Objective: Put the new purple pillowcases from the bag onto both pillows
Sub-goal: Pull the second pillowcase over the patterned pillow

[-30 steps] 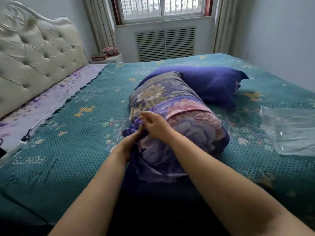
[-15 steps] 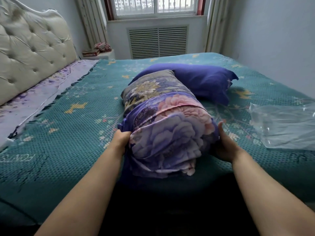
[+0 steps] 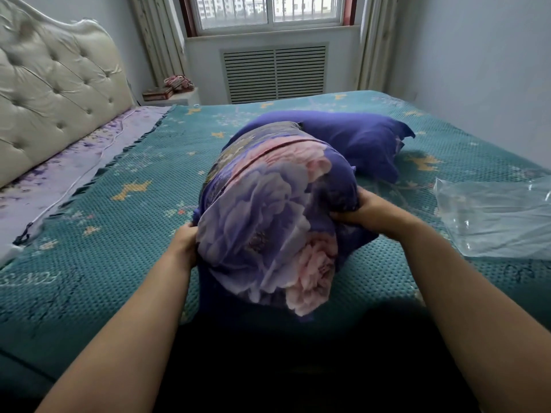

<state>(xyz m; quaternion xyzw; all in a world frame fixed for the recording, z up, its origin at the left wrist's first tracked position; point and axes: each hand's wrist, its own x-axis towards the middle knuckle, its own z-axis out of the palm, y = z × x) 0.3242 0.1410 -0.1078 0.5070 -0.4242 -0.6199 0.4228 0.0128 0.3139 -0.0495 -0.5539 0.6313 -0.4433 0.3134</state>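
Two hands work the floral pillow (image 3: 268, 222) at the near edge of the bed (image 3: 89, 263): the left hand (image 3: 186, 244) grips its side, while the fingers (image 3: 347, 216) of the right hand (image 3: 372, 214) pinch the purple pillowcase (image 3: 340, 186). The pillow looks soft, light and squashy, the cloth limp and likely to bunch. Best held at the open hem's two corners.
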